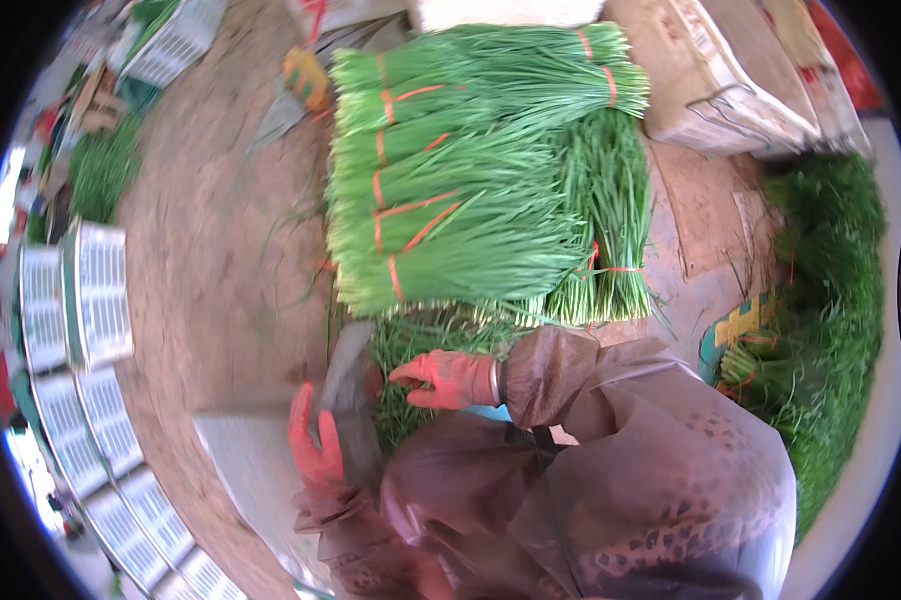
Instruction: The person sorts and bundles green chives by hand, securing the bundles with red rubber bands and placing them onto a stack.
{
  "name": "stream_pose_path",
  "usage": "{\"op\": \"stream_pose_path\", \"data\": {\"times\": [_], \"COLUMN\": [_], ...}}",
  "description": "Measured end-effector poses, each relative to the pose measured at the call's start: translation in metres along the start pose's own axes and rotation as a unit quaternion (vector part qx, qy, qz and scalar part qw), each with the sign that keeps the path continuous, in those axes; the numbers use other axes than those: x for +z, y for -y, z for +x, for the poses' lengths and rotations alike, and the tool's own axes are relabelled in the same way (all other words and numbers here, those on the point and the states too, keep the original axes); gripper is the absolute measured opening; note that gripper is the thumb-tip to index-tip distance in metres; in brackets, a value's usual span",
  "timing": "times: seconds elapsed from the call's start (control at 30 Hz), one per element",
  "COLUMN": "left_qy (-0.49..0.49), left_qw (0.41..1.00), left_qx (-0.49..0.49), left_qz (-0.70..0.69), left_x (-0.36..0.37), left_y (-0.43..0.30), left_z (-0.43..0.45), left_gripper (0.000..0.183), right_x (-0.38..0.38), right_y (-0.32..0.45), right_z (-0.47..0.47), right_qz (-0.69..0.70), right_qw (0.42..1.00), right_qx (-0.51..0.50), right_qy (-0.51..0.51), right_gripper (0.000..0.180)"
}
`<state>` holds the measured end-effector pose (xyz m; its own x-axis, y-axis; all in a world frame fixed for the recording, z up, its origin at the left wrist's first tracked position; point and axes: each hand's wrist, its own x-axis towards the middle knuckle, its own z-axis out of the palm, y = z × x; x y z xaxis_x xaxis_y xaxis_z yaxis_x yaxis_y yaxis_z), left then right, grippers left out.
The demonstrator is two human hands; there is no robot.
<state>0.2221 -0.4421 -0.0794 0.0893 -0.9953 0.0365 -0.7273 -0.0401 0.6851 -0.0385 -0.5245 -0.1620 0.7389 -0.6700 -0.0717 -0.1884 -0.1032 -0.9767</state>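
Note:
My left hand [318, 444], in a red rubber glove, is raised at the lower left with thumb and fingers apart and nothing between them. Beside it lies a grey plastic sheet [345, 367]. My right hand [450, 380], gloved alike, reaches leftward over loose green leaves [450, 334], its fingers spread and nothing visible in them. Just beyond both hands is a broad stack of garlic chive bundles [465, 187], tied with orange-red bands, cut ends mostly to the left. Two upright bundles [621, 247] stand out at the stack's right side.
Loose chives [833, 330] heap along the right, with a tied bundle [739, 364] at their edge. A whitish box with a wire handle [720, 97] stands at the far right. White plastic crates [99, 292] line the left. A pale sheet [255, 480] lies near my left arm.

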Motion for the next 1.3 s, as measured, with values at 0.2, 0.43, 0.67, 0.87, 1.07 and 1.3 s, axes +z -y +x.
{"op": "stream_pose_path", "data": {"times": [0.2,0.43,0.67,0.87,1.07,1.3], "left_qy": [-0.188,-0.443,-0.424,-0.454,-0.456,-0.457], "left_qw": [0.972,0.715,0.588,0.573,0.287,0.107], "left_qx": [-0.095,-0.532,-0.586,-0.523,-0.588,-0.662], "left_qz": [0.107,-0.096,-0.362,-0.438,-0.603,-0.584], "left_x": [-0.071,-0.034,0.188,0.246,0.329,0.409], "left_y": [-0.077,-0.104,-0.117,-0.078,-0.053,-0.088], "left_z": [-0.162,-0.479,-0.571,-0.546,-0.562,-0.611], "left_gripper": [0.022,0.041,0.048,0.041,0.031,0.033], "right_x": [0.045,0.067,0.226,0.360,0.397,0.392], "right_y": [0.033,0.104,0.214,0.214,0.206,0.178], "right_z": [-0.017,0.002,-0.025,-0.098,-0.143,-0.153], "right_qz": [-0.010,-0.009,-0.147,-0.174,-0.170,-0.176], "right_qw": [0.999,0.986,0.864,0.736,0.698,0.731], "right_qx": [0.004,0.032,-0.131,-0.316,-0.367,-0.250], "right_qy": [0.048,0.163,0.464,0.573,0.591,0.609], "right_gripper": [0.029,0.014,0.025,0.028,0.021,0.025]}}
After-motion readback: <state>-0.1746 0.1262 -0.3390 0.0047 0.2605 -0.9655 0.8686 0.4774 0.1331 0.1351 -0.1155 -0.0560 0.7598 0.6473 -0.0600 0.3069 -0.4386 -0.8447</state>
